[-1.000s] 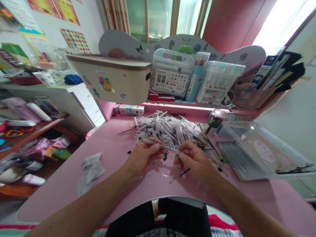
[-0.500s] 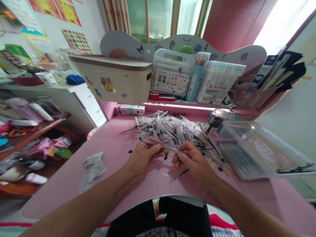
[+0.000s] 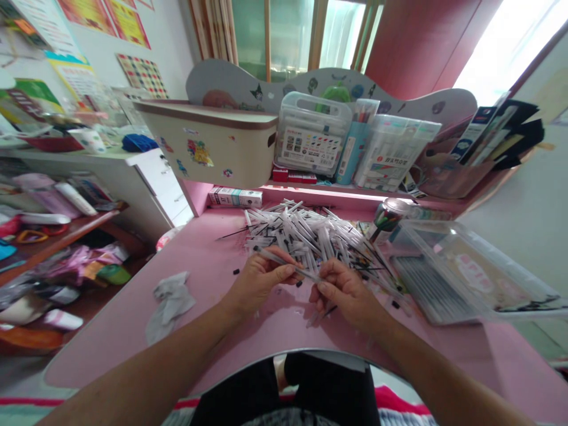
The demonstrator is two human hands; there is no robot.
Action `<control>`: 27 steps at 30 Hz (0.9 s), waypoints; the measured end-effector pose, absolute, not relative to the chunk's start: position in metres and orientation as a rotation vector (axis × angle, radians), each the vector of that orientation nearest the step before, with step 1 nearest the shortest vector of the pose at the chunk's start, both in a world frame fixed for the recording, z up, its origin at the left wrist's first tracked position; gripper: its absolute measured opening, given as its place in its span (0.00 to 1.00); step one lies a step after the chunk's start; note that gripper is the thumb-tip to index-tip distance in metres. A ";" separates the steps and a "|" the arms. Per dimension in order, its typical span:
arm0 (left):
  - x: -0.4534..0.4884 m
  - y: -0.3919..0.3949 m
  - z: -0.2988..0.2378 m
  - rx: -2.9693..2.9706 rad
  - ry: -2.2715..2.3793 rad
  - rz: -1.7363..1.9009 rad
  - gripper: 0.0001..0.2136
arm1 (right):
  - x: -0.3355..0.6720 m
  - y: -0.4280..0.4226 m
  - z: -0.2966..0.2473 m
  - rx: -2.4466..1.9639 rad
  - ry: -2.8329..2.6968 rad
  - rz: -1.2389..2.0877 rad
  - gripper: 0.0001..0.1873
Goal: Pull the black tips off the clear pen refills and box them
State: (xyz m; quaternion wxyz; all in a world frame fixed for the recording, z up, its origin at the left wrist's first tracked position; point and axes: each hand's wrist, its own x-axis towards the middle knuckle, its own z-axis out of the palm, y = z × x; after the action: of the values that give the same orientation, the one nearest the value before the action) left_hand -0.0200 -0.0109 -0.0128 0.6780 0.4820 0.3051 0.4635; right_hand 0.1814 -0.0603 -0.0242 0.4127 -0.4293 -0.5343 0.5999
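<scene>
A slim pen (image 3: 307, 273) with a clear barrel spans the gap between my hands, slightly tilted. My left hand (image 3: 261, 278) pinches it between thumb and fingers, and its dark end sticks out at the upper left. The other end is pinched by my right hand (image 3: 341, 287); the fingers hide the tip. Just behind both hands lies a heap of white and clear pen parts (image 3: 306, 231), mixed with thin black refills. A small black cap (image 3: 236, 272) lies left of my left hand, and another black cap (image 3: 395, 305) lies to the right.
An open clear plastic box (image 3: 488, 278) stands at the right, beside a tray of grey pens (image 3: 435, 290). A crumpled white tissue (image 3: 171, 302) lies on the pink desk (image 3: 110, 331). Behind the heap, a shelf carries a beige bin (image 3: 213, 145) and marker cases (image 3: 310, 136). A can (image 3: 390, 216) stands back right.
My hands stay nearly in place with the pen still between them. The pen's right part has tipped slightly downward. The whole view has shifted a little.
</scene>
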 end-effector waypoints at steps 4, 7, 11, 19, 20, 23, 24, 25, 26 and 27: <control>-0.019 -0.011 -0.016 1.221 0.665 0.970 0.09 | 0.175 -0.061 -0.016 -1.129 -1.540 1.378 0.08; -0.015 -0.015 -0.017 1.322 0.638 0.947 0.09 | 0.170 -0.062 -0.011 -1.186 -1.720 1.108 0.03; -0.014 -0.018 -0.018 1.308 0.692 0.904 0.14 | 0.171 -0.061 -0.009 -1.181 -1.771 0.991 0.07; -0.022 -0.010 -0.022 1.274 0.778 0.953 0.23 | 0.223 -0.084 0.063 -1.303 -1.616 0.360 0.10; -0.022 -0.010 -0.022 1.275 0.790 0.956 0.22 | 0.235 -0.090 0.076 -1.339 -1.557 0.255 0.10; -0.023 -0.009 -0.022 1.285 0.804 0.959 0.20 | 0.279 -0.097 0.106 -1.438 -1.427 0.155 0.16; -0.023 -0.009 -0.022 1.294 0.810 0.955 0.19 | 0.295 -0.095 0.113 -1.483 -1.409 0.142 0.17; -0.023 -0.009 -0.023 1.305 0.818 0.949 0.19 | 0.310 -0.091 0.118 -1.554 -1.382 0.107 0.18; -0.023 -0.009 -0.024 1.320 0.826 0.943 0.19 | 0.325 -0.086 0.121 -1.628 -1.378 0.094 0.24; -0.023 -0.009 -0.025 1.336 0.833 0.938 0.18 | 0.339 -0.080 0.122 -1.734 -1.375 0.120 0.32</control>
State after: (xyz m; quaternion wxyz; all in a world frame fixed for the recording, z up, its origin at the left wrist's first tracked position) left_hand -0.0229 -0.0089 -0.0249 0.6089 0.5783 0.3606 0.4059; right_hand 0.3390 -0.0803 0.1220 0.4462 -0.7002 -0.5552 0.0483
